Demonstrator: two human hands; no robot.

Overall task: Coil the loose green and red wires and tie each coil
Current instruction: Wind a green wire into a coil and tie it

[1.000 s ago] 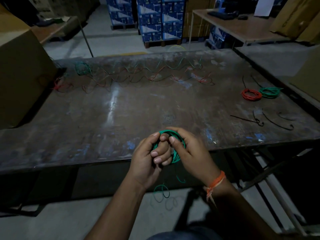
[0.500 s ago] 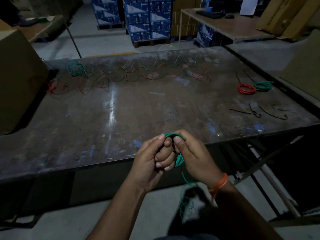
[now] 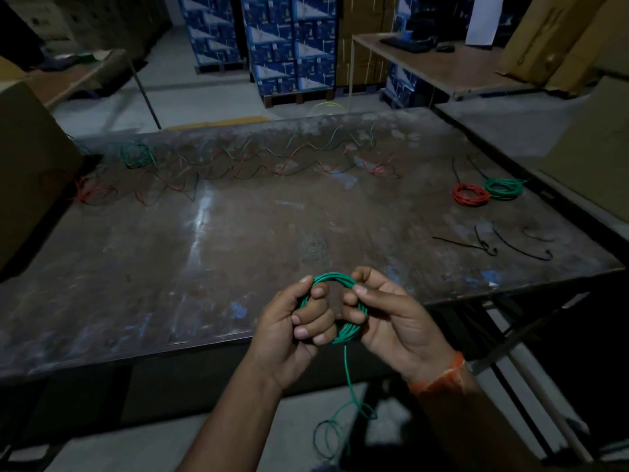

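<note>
we grip the green wire coil (image 3: 340, 301) over the bench (image 3: 238, 233) near edge, left hand (image 3: 292, 328) and right hand (image 3: 391, 321) both clamped on it, its tail hanging floorward.

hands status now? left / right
Left hand: closed on the green wire coil.
Right hand: pinching the same coil.

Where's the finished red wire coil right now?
In the head view, the small red wire coil lies far right on the worn metal table, touching a green wire coil on its right, beyond the black cable ties.
</note>
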